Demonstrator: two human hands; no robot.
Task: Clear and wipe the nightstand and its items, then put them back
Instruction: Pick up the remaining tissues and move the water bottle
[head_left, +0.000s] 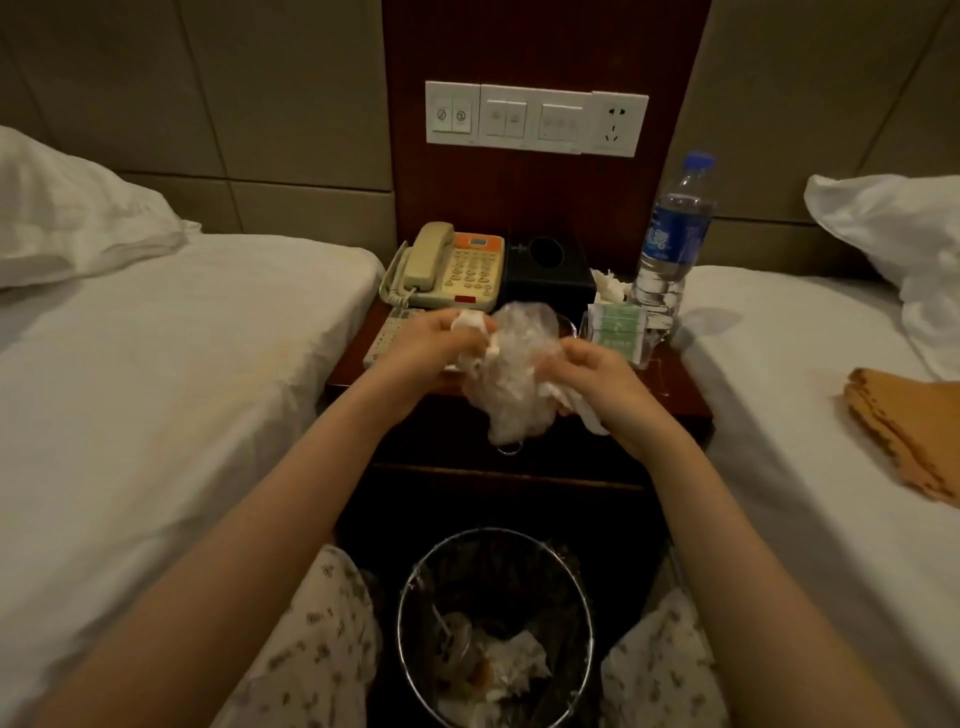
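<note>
While our left hand and right hand grip crumpled clear plastic, we probably clear rubbish (next: round wire bin, six o'clock).

Table dark red wood, smooth and glossy; bag thin clear plastic, crumpled and shiny; phone beige plastic, matt; tissue box black, matt; bottle clear glossy plastic, blue label; bin bright metal mesh, lined with clear plastic film; sheets white cloth, creased; cloth orange, matt.
</note>
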